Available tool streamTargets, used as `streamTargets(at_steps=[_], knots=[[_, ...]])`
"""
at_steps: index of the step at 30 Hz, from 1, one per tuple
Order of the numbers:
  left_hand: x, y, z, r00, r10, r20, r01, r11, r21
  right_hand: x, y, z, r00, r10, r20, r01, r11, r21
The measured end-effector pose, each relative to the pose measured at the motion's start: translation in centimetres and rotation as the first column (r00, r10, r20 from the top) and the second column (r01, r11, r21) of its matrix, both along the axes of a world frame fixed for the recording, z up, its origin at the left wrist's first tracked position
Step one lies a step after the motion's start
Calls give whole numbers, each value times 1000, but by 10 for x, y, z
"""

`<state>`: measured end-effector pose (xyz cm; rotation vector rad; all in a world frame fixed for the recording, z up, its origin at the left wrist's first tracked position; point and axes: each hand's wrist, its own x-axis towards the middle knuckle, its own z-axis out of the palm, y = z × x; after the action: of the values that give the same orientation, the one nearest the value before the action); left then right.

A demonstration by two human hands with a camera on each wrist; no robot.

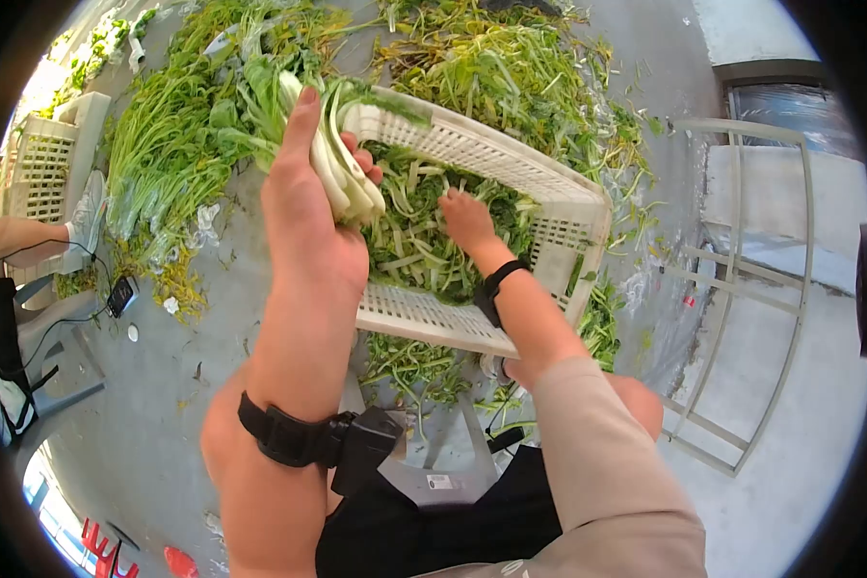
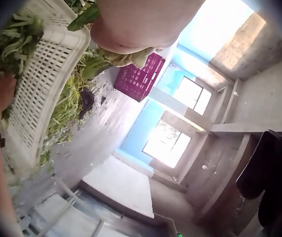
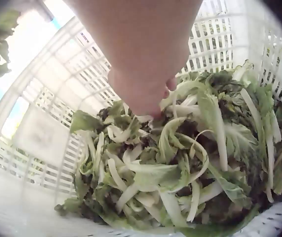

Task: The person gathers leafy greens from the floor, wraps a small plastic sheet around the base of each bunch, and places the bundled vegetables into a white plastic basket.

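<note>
In the head view the left hand grips a bunch of pale-stemmed leafy greens, held over the left edge of a white slatted crate. The right hand reaches down into the crate, its fingers at the loose cut greens inside. From the right wrist view, the right hand meets the pile of leaves and stems; its fingertips are mostly hidden, so a grip cannot be made out. The left wrist view shows the left hand with leaves below it.
Heaps of greens lie on the grey floor behind and left of the crate. A metal frame stands at the right. Another person's leg and a second crate are at the left. A purple crate stands farther off.
</note>
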<state>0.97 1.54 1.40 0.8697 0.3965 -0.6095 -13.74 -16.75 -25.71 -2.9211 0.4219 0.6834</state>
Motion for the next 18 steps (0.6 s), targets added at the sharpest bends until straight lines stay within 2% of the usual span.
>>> streamTargets(at_steps=[3,4,5,6,7,9,10,11,12,13,14,15,17,18], knots=[[0,-1,3,1000,-7,-4,7,1000,28,-5,-14,27,996,-50,71,50,999,4],[0,-2,3,1000,-30,-3,30,1000,1,-8,-22,41,958,-199,208,173,975,138],[0,-3,2,999,-40,0,40,999,-12,-12,-28,56,879,-354,319,266,920,287],[-1,-5,1,997,-77,-2,77,996,-37,-17,-36,70,825,-400,400,293,907,302],[-3,-7,0,993,-118,-2,118,991,-66,-22,-42,93,817,-405,410,306,908,287],[-10,-13,1,985,-169,9,170,982,-80,-38,-57,143,654,-595,467,451,802,390],[-14,-16,2,981,-191,-9,190,979,-69,-51,-69,162,591,-632,501,478,775,414],[-19,-17,2,976,-217,-27,215,975,-55,-67,-79,182,573,-641,511,496,767,407],[-23,-18,0,967,-253,-36,250,966,-65,-83,-86,206,397,-848,351,536,525,662],[-28,-19,-3,959,-281,-31,278,958,-75,-102,-91,230,217,-968,125,495,220,841],[-32,-21,-5,956,-294,-18,292,955,-58,-121,-94,252,120,-992,25,450,77,890],[-35,-25,-6,952,-306,-4,306,951,-44,-144,-98,264,93,-995,44,447,81,891],[-42,-27,-4,935,-350,58,354,929,-108,-190,-108,289,-69,-984,-167,194,-177,965],[-44,-28,-3,934,-351,65,355,932,-70,-212,-108,300,-107,-976,-188,150,-203,968]])
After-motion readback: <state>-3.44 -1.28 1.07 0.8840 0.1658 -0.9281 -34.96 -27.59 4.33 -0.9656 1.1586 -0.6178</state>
